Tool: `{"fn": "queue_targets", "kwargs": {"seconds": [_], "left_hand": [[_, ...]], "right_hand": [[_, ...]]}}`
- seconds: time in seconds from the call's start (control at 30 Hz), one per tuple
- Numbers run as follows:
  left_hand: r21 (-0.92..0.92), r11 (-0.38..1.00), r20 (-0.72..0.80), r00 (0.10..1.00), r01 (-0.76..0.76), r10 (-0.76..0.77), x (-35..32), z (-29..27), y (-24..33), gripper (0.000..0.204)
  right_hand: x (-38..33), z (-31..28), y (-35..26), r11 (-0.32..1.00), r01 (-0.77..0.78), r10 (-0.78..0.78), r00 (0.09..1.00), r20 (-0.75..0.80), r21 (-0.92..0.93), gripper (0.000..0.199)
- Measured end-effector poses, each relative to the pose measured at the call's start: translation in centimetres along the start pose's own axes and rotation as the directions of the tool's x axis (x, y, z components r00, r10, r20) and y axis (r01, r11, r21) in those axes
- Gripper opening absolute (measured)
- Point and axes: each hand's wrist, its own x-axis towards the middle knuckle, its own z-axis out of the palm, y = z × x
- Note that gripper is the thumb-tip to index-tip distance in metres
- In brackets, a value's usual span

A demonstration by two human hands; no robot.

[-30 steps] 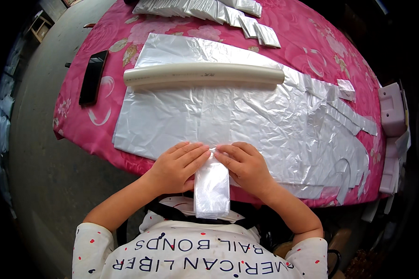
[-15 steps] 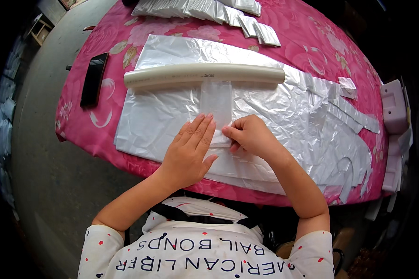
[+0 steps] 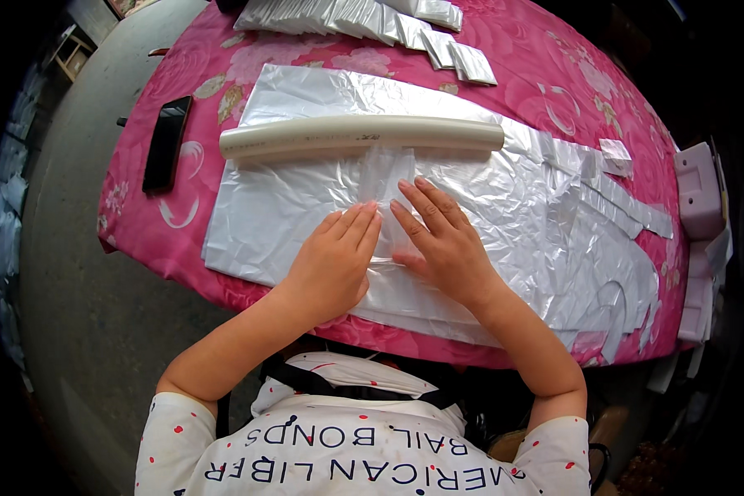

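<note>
Head view: pink-flowered tablecloth [image 3: 558,91] under the work; silvery film sheets [image 3: 285,202] lie on it, pale tube [image 3: 339,136] across them, 9-to-3. Left hand [image 3: 335,260] flat, fingers together; right hand [image 3: 444,241] flat, fingers slightly spread. Narrow film strip [image 3: 391,172] lies between, axis 12-to-6, at left's 1 o'clock, right's 10; neither hand clearly nearer. Tube looks to limit room at 12.

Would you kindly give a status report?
Left bare hand, right bare hand: open, at translucent rectangular plastic strip. Strip lies on silvery plastic sheets. Long cream cylindrical tube beyond.
</note>
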Motion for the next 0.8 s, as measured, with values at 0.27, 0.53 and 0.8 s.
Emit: {"fn": "queue_targets", "kwargs": {"seconds": [0.27, 0.53, 0.8], "left_hand": [[0.05, 0.996, -0.174, 0.981, -0.075, 0.082, 0.6, 0.9, -0.8, 0.039], [-0.16, 0.96, -0.281, 0.943, -0.228, 0.177, -3.0, 0.6, 0.4, 0.039], [-0.471, 0.867, -0.155, 0.953, 0.161, -0.261, -2.0, 0.6, 0.2, 0.049]], "right_hand": [[0.5, -0.1, 1.7, 0.97, 0.032, -0.056, 0.994, 0.094, 0.241, 0.045], [-2.1, 0.4, -0.9, 0.94, 0.109, -0.111, 0.994, -0.015, 0.324, 0.032], [-0.9, 0.1, -0.8, 0.817, -0.328, 0.319, 0.942, 0.102, 0.474, 0.016]]}}
